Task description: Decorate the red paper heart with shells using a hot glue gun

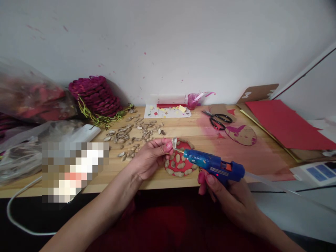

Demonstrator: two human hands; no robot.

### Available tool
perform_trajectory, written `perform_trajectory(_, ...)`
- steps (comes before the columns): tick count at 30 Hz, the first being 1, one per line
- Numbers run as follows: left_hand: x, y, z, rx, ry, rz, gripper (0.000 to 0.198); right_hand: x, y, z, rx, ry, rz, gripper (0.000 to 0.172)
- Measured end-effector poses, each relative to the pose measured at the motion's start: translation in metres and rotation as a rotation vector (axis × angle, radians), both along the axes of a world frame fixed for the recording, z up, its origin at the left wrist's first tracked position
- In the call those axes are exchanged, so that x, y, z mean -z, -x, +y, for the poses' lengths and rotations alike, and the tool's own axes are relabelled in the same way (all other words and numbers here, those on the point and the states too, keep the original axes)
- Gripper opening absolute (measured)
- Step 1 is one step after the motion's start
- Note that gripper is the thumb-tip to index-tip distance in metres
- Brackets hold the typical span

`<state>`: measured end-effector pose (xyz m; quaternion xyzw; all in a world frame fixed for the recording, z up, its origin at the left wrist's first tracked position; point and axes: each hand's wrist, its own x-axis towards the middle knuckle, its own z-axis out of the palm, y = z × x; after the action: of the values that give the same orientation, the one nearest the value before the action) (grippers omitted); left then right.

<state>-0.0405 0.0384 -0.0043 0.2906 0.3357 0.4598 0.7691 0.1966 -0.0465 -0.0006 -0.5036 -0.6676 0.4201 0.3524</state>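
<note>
Between the thumb and fingers of my left hand [153, 155] is a peanut shell half [174, 142], its hollow side showing. My right hand [228, 192] is wrapped round the handle of a blue hot glue gun [210, 162], whose metal nozzle points left and touches or nearly touches the shell. A clear glue stick [270, 183] sticks out of the gun's back end. Below the nozzle, a round red disc [186, 169] with several peanut shells on it lies at the table's front edge, partly hidden by my left hand and the gun.
Loose peanut shells [126, 134] spread over the wooden table [181, 127] on the left. Behind are a purple woven basket [96, 94], a sticker sheet [168, 112] and a pink cup [193, 100]. Scissors [217, 119], a cardboard oval [241, 135] and red sheets [288, 122] lie right.
</note>
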Motion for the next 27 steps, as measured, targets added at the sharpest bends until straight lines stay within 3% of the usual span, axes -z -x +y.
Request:
perform_trajectory(21, 0.0, -0.003, 0.001, 0.025, -0.019, -0.003, 0.028, 0.005, -0.002, 0.003, 0.029, -0.01, 0.003, 0.032)
perform_trajectory(27, 0.001, -0.003, 0.006, 0.028, -0.052, 0.059, 0.029, 0.012, -0.001, 0.014, 0.123, 0.115, 0.242, 0.031)
